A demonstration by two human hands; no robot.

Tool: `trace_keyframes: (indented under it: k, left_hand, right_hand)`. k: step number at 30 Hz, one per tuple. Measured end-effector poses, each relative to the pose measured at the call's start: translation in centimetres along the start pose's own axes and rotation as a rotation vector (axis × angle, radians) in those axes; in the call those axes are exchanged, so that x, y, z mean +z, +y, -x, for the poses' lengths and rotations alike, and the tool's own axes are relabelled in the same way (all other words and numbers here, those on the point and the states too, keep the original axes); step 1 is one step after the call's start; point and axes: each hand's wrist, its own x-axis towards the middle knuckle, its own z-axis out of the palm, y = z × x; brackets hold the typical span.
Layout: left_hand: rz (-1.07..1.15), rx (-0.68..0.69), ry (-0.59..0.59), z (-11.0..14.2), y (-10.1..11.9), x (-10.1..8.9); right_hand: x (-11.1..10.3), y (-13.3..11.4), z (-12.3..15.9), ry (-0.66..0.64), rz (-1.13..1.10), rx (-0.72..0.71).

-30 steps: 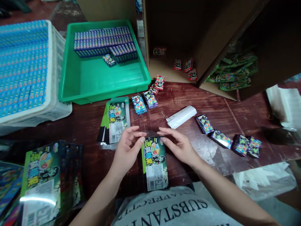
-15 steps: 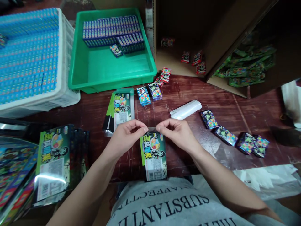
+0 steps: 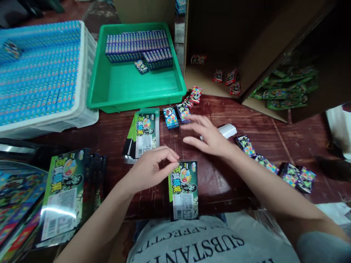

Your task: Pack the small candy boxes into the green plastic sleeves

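Observation:
A flat green-and-black candy pouch point(image 3: 184, 190) with a printed label lies upright before me at the table's near edge. My left hand point(image 3: 157, 166) pinches its upper left corner between thumb and forefinger. My right hand point(image 3: 204, 135) is open, fingers spread, just above the table and apart from the pouch. Beyond its fingertips sit a small purple candy packet point(image 3: 183, 111) and a blue candy packet point(image 3: 170, 117), with red packets point(image 3: 195, 95) behind. A white plastic roll point(image 3: 228, 130) is partly hidden behind my right hand. More pouches point(image 3: 146, 133) lie fanned out left of it.
A green tray point(image 3: 137, 104) with rows of purple boxes stands at the back, beside a white crate point(image 3: 89, 65) of blue boxes. Cardboard boxes point(image 3: 264, 104) hold red and green packets. Dark packets point(image 3: 245, 145) line the right; stacked pouches point(image 3: 61, 197) stand left.
My right hand has let go of the pouch's top edge, opened, and moved up towards the small packets. My left hand stays at the pouch's corner. The view has shifted slightly.

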Motion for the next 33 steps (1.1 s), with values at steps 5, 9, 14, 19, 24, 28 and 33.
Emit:
trace_keyframes:
  k: [5, 9, 14, 19, 24, 28, 33]
  left_hand:
    - [-0.12, 0.102, -0.132, -1.6, 1.9, -0.2]
    - [-0.053, 0.059, -0.097, -3.0, 1.9, 0.5]
    - [-0.129, -0.037, -0.22, -4.0, 1.0, 0.6]
    - [-0.056, -0.126, -0.403, -2.9, 0.2, -1.4]
    - [0.023, -0.323, -0.011, -2.2, 1.6, -2.2]
    - [0.245, -0.537, 0.269, -2.1, 2.4, -0.4]
    - [0.622, -0.739, 0.423, -1.6, 1.7, 2.7]
  right_hand:
    - [0.4, 6.4, -8.4, -0.256, 0.454, -0.245]
    - [2.4, 8.4, -10.6, -0.397, 0.59, -0.273]
    - [2.1, 6.8, -9.0, -0.268, 0.581, -0.244]
    - [-3.5, 1.2, -0.2, 0.001, 0.212, -0.092]
    - [-6.7, -3.9, 12.9, 0.008, -0.061, 0.05]
    - [-5.4, -5.0, 18.5, 0.04, -0.07, 0.076]
    - [-3.5, -4.2, 19.8, 0.139, 0.015, 0.098]
